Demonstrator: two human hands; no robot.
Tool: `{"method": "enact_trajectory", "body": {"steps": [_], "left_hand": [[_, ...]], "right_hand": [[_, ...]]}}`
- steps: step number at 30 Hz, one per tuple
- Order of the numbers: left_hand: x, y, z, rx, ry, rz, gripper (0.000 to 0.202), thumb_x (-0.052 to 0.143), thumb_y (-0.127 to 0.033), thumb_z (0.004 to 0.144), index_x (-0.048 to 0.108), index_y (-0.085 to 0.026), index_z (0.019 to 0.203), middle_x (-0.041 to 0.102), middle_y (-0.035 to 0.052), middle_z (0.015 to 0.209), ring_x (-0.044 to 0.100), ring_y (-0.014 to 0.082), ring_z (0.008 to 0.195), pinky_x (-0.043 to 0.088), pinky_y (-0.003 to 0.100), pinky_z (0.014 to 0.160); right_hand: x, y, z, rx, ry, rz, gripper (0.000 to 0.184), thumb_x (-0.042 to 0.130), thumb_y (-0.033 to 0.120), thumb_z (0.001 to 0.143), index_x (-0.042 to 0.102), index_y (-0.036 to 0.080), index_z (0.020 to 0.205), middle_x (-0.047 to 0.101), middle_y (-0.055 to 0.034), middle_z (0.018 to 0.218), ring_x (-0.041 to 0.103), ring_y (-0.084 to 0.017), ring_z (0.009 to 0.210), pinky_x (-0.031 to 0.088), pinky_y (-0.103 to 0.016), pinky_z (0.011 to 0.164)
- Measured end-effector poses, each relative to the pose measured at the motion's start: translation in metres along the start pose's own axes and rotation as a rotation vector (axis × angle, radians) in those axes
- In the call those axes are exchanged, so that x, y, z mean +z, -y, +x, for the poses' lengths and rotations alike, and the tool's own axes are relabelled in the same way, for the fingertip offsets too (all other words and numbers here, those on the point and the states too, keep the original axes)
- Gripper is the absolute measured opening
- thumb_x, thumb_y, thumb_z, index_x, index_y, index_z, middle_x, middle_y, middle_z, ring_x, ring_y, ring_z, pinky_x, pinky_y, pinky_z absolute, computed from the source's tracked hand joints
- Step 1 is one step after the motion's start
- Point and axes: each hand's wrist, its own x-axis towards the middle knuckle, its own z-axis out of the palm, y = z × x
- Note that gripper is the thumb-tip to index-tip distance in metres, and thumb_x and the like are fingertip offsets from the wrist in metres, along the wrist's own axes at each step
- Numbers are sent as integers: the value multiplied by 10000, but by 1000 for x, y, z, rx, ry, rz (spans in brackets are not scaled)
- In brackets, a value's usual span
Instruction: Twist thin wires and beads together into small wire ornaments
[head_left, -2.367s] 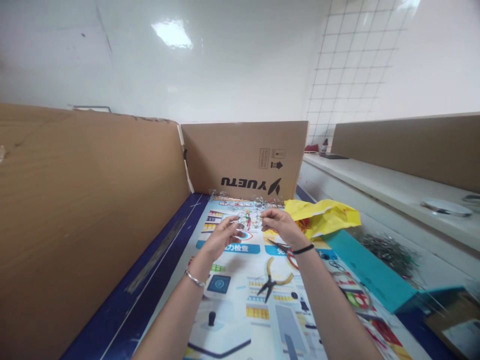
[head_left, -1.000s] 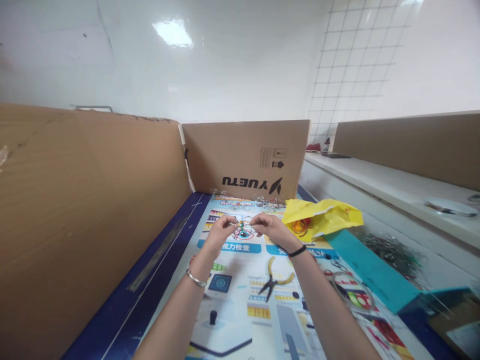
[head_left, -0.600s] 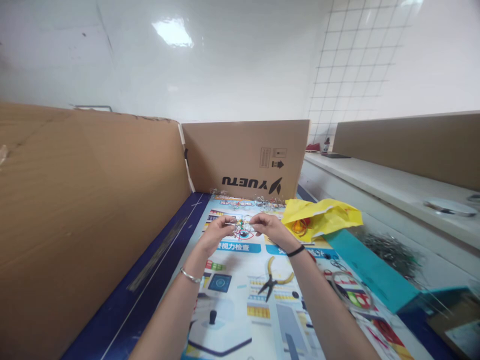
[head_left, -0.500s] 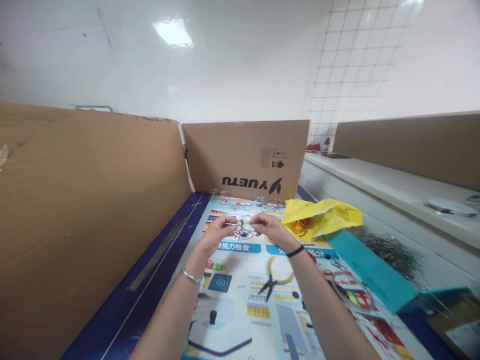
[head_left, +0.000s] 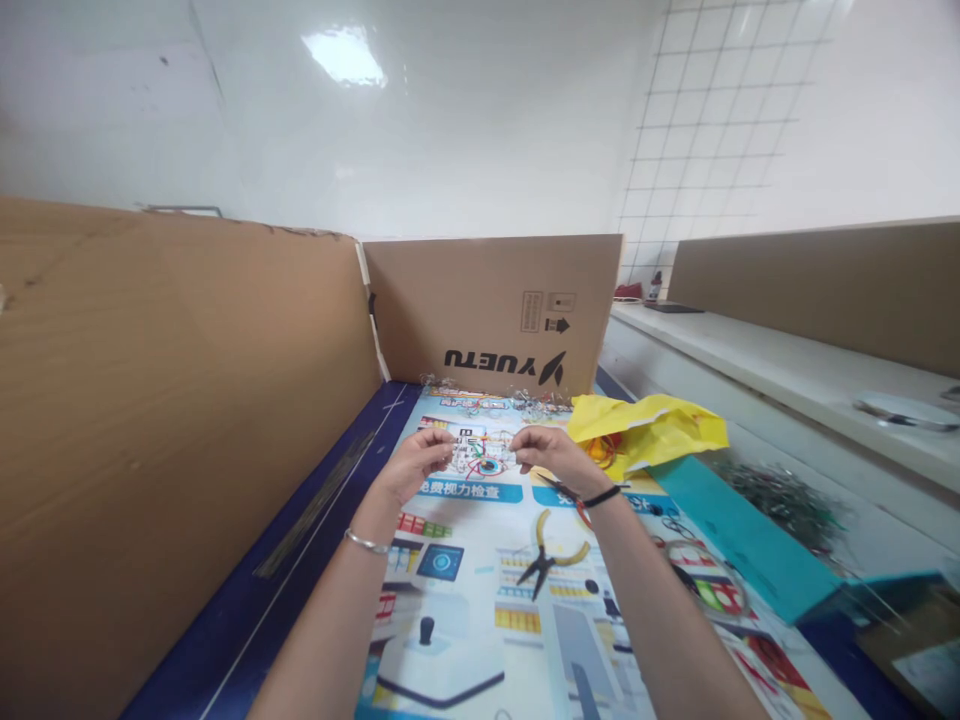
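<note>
Left hand (head_left: 409, 468): held above the far half of the poster (head_left: 465, 620); thumb and forefinger are pinched narrow on one end of the wire piece (head_left: 482, 442).
Right hand (head_left: 547, 458): level with the left and a little apart from it; its fingertips are closed on the other end of the wire piece.
Wire piece: thin and hard to make out, stretched between the two pinches, clear of the poster. Its exact form cannot be told.
Pliers (head_left: 551, 558): lying untouched on the middle of the poster, nearer than the hands, yellow handles spread.
Progress: handwork on a single piece is judged under way, without the tool.
Finished-looking bits (head_left: 525, 403): a glinting row along the poster's far edge, at the foot of the cardboard wall (head_left: 495, 310).
Stock: a heap of metal parts (head_left: 780, 495) at the right edge, beyond the yellow bag (head_left: 649, 430).
</note>
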Motion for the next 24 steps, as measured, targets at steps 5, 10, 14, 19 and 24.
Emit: {"method": "enact_trajectory", "body": {"steps": [5,10,14,19,24], "left_hand": [[0,-1,1,-4,13,22,288,763,-294,621,604,-141,805,570,-16,634,516,79,556,391,222,578],[3,3,2,14,4,76,288,755,-324,628,585,-147,779,551,-27,627,489,72,545,380,223,573],[2,2,2,13,20,158,295,730,-350,654,590,-152,823,566,-10,680,527,102,618,406,247,624],[4,-2,1,66,26,335,531,778,-328,587,589,-206,1068,567,89,1147,510,230,1055,386,341,876],[23,3,0,289,46,829,788,833,-372,455,556,-231,1179,470,111,1310,334,318,1255,208,421,1045]], "right_hand": [[0,4,-1,-15,4,-17,226,681,329,671,615,150,793,593,17,665,577,-96,571,474,-234,567],[4,6,1,-25,23,-32,196,671,301,680,614,145,784,580,25,649,563,-84,557,475,-228,568],[6,7,2,-20,17,-55,195,668,303,677,614,145,779,580,24,662,559,-85,556,474,-231,562],[2,9,1,-25,-17,-98,202,658,316,684,620,152,795,585,15,674,567,-95,570,482,-240,570],[10,17,0,-48,17,-114,161,636,289,697,622,157,788,585,11,689,557,-94,576,491,-237,567]]}}
